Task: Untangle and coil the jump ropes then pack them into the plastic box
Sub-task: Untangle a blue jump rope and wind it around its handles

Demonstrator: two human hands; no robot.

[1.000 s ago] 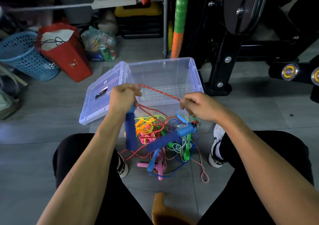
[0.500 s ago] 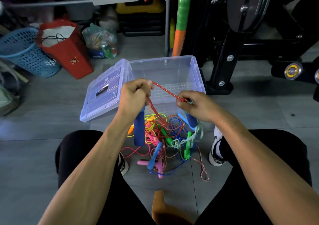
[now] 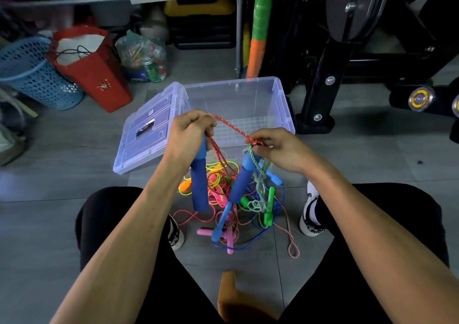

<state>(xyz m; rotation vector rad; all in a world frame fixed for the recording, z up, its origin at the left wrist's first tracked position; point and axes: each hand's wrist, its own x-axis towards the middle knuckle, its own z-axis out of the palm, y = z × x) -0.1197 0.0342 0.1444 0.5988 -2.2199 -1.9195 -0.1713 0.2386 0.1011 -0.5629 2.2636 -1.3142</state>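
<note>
red rope [image 3: 232, 128] stretched between left hand [image 3: 190, 132], right hand [image 3: 278, 147]

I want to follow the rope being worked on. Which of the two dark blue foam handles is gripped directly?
The left hand grips the left dark blue handle at its top; the other dark blue handle dangles below the right hand.

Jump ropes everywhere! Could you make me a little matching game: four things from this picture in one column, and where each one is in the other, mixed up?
Things:
1. red rope
2. plastic box
3. lid
4. pink handles

Places:
A. lying on the floor in the tangle
B. leaning against the box's left side
C. stretched between the left hand and right hand
D. open on the floor beyond the hands

Pairs: 1-C, 2-D, 3-B, 4-A
</note>
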